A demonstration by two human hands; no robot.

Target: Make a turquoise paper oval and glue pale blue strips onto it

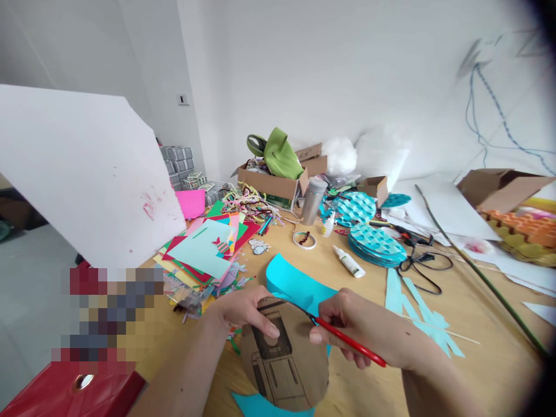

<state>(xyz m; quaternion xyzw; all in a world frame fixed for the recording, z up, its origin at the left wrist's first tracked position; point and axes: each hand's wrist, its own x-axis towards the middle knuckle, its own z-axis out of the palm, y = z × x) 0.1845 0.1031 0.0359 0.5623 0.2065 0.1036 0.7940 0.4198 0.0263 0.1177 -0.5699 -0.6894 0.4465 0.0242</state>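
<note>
My left hand (251, 317) is closed on a round cardboard disc (295, 370) with a printed picture, its thumb pressed on the face. Behind and beneath the disc lies bright blue paper (289, 278), its upper part curling away. My right hand (347, 324) grips scissors with red handles (351, 343). Their dark blades reach the disc's upper right edge, where the blue paper meets it. How far the blades are apart is hard to make out. My left fingers are mostly hidden behind the disc.
Coloured paper sheets (204, 249) and scraps lie at left. Beyond are a glue bottle (350, 262), a white ring (304, 240), a metal flask (313, 201) and woven blue discs (377, 243). Light blue strips (423, 315) and a long green stick (482, 281) lie at right.
</note>
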